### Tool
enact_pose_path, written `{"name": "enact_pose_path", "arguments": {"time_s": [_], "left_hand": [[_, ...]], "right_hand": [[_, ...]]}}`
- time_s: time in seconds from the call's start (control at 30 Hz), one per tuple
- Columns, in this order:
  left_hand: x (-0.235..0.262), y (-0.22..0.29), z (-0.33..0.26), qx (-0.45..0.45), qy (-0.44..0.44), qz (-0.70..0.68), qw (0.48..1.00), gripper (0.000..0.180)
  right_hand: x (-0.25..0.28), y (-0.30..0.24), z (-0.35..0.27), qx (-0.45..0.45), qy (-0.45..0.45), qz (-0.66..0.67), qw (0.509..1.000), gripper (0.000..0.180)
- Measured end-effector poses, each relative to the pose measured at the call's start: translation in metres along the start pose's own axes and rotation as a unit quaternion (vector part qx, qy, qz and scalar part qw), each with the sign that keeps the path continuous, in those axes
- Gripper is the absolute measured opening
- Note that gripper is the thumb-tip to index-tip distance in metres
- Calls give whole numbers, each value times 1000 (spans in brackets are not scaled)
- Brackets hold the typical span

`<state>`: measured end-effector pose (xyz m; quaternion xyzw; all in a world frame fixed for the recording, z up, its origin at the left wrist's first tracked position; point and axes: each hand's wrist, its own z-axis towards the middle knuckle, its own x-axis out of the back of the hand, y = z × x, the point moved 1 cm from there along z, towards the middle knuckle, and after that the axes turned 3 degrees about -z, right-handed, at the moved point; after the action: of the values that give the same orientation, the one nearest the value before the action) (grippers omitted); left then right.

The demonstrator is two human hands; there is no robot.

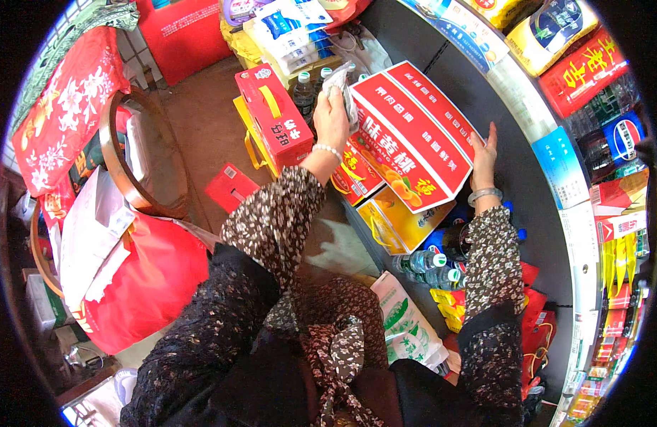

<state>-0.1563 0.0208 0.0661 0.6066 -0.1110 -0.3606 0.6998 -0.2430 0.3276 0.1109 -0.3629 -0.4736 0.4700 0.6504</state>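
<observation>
A red and white cardboard box [406, 132] with pictures of yellow peaches lies tilted on top of other boxes in front of me. My left hand [331, 121] is at its left edge, fingers closed on a crumpled greyish-white cloth [348, 96]. At the right edge of the box, my right hand [483, 158] grips it, one finger pointing up. Under the tilted box are a red and yellow carton [355, 174] and a yellow gift box [394, 226]. The underside of the peach box is hidden.
Left of the boxes stands a red carton [273, 114] beside dark-filled bottles [304, 96]. Clear bottles [421, 262] lie near my right forearm. A wooden round-backed chair [118, 153] is at left. Shelves of packaged goods [583, 75] curve along the right.
</observation>
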Motion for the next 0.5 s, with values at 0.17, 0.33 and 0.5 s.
{"name": "enact_pose_path", "arguments": {"time_s": [0.17,0.33,0.5], "left_hand": [[17,25,-74,13,29,30,999,31],[24,38,-119,0,39,-59,997,23],[53,36,-89,125,74,-230,962,25]], "right_hand": [[11,3,38,-47,-55,-302,951,53],[3,-6,51,-18,-138,-313,940,54],[2,0,55,37,-127,-349,928,54]]}}
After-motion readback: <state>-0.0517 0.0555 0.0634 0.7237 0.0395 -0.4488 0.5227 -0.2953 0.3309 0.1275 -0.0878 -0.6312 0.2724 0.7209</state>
